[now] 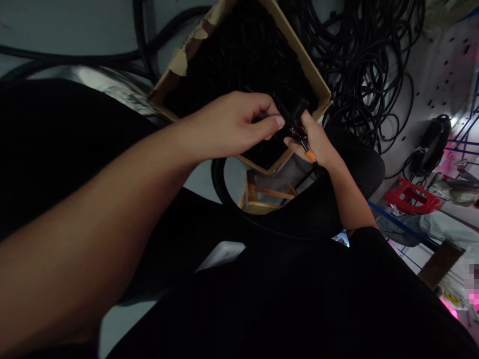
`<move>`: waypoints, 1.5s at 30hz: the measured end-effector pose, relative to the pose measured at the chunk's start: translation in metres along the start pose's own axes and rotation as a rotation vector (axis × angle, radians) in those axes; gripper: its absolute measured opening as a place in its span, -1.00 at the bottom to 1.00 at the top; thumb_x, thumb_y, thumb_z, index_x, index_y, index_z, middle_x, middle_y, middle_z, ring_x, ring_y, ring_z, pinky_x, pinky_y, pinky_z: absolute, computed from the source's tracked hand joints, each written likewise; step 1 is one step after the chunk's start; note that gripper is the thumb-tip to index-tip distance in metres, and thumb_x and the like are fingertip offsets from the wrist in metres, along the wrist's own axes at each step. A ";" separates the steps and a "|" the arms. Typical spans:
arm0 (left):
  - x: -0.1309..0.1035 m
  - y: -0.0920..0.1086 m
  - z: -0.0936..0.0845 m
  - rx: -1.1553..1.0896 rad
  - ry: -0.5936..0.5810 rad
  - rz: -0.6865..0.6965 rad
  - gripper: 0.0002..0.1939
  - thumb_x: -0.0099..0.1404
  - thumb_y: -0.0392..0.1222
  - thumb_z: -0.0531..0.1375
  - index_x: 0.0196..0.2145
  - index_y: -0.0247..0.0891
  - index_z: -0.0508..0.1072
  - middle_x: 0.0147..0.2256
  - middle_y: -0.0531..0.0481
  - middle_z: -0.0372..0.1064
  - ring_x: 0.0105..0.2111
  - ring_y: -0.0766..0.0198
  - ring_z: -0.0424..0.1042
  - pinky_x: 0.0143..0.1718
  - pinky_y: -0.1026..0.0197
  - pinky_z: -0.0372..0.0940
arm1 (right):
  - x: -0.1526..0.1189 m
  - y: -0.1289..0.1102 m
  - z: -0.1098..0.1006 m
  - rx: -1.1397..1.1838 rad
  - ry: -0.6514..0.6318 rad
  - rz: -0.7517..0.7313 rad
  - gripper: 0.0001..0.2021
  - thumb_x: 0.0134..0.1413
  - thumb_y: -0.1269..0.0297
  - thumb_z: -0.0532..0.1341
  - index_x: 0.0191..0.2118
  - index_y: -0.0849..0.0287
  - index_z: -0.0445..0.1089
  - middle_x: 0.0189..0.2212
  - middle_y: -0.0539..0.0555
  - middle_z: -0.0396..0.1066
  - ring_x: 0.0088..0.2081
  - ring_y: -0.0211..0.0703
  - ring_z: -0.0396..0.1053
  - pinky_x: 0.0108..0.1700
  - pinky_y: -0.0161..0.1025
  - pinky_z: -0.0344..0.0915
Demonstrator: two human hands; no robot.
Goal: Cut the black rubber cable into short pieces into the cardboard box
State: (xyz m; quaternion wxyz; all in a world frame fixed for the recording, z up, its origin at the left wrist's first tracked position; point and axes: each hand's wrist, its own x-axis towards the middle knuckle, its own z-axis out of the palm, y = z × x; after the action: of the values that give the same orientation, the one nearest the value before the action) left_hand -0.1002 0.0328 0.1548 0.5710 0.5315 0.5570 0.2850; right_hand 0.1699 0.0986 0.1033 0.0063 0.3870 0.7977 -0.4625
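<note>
My left hand (243,122) reaches in from the left, above the near part of a cardboard box (314,75). Its thumb and forefinger are pinched together at a thin dark piece whose kind I cannot make out. Close beside it, my right hand (322,142) is curled around a black rod-like thing with an orange band (310,156). A black ribbed piece (299,107) shows at the right fingertips; whether it is joined to the rod is unclear. Many small black parts (243,50) fill the box beneath the hands.
Black cables (359,65) lie coiled right of the box, and thick black hose (93,59) runs at the left. A wooden stool (258,199) is under the box. Farther right are a red plastic stool (411,195) and a bundled cable (430,142).
</note>
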 end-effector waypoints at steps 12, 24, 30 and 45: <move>0.007 -0.025 0.005 -0.328 0.079 -0.192 -0.83 0.67 -0.13 0.22 -0.13 -0.12 0.57 -0.23 -0.04 0.63 -0.39 0.21 0.48 -0.25 0.07 0.51 | 0.001 -0.010 -0.002 0.291 -0.064 0.257 -0.25 0.13 -0.62 0.45 -0.22 -0.04 0.21 -0.36 -0.01 0.35 -0.20 0.02 0.46 -0.07 0.04 0.58; 0.013 -0.011 0.022 -0.332 -0.165 -0.118 -0.36 0.45 0.54 0.42 -0.34 -0.14 0.61 -0.35 -0.16 0.67 -0.29 0.02 0.71 -0.11 -0.11 0.70 | 0.028 -0.017 0.006 0.465 0.226 0.139 -0.21 0.05 -0.60 0.48 -0.06 -0.01 0.28 -0.19 0.03 0.49 -0.02 0.04 0.54 0.17 0.12 0.61; 0.009 -0.004 0.020 -0.387 -0.196 -0.142 -0.38 0.54 0.52 0.35 -0.24 -0.14 0.55 -0.29 -0.19 0.71 -0.32 0.04 0.70 -0.12 -0.11 0.68 | 0.028 -0.030 -0.002 0.396 0.319 0.166 -0.35 0.20 -0.48 0.45 0.06 -0.05 0.41 0.01 0.10 0.60 0.15 0.15 0.64 0.24 0.18 0.67; 0.006 -0.006 -0.008 -0.190 0.146 -0.082 -0.66 0.47 0.22 0.37 -0.19 -0.05 0.43 -0.37 0.02 0.53 -0.48 0.22 0.26 -0.35 0.06 0.22 | 0.029 -0.025 0.005 0.419 0.021 0.163 -0.39 0.07 -0.16 0.60 0.09 -0.06 0.40 0.23 0.24 0.67 0.36 0.22 0.57 0.43 0.27 0.62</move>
State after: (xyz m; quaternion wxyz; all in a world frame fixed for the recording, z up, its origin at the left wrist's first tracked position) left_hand -0.1079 0.0391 0.1482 0.5879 0.4298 0.5888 0.3506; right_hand 0.1320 0.1057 0.1080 -0.0449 0.4478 0.6504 -0.6119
